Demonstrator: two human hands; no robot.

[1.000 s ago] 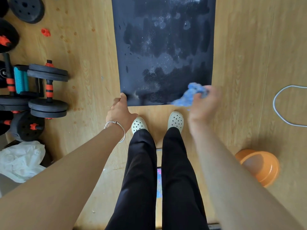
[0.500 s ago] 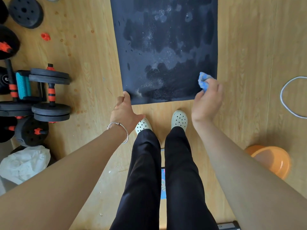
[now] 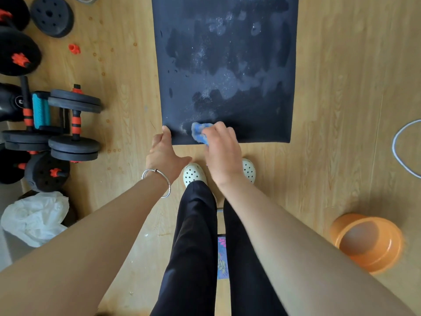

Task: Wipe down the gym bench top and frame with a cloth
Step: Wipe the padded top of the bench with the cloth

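prob home gym, dumbbells (image 3: pixel 75 124), wt plates (image 3: pixel 52 15)

1 worktop (image 3: pixel 227 65), 1 cloth (image 3: pixel 197 132). 2 hands: left hand (image 3: pixel 165 153), right hand (image 3: pixel 222 151). 2 shoes (image 3: pixel 193 175), 1 bracelet (image 3: pixel 159 181), 1 orange basin (image 3: pixel 369 242), 1 white bag (image 3: pixel 36 217), 1 cord (image 3: pixel 403 147). Dumbbells (image 3: pixel 74 124) on the left: count unclear.

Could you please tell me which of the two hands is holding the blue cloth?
The right hand, gripping the crumpled blue cloth on the black padded bench top; the left hand only holds its near corner.
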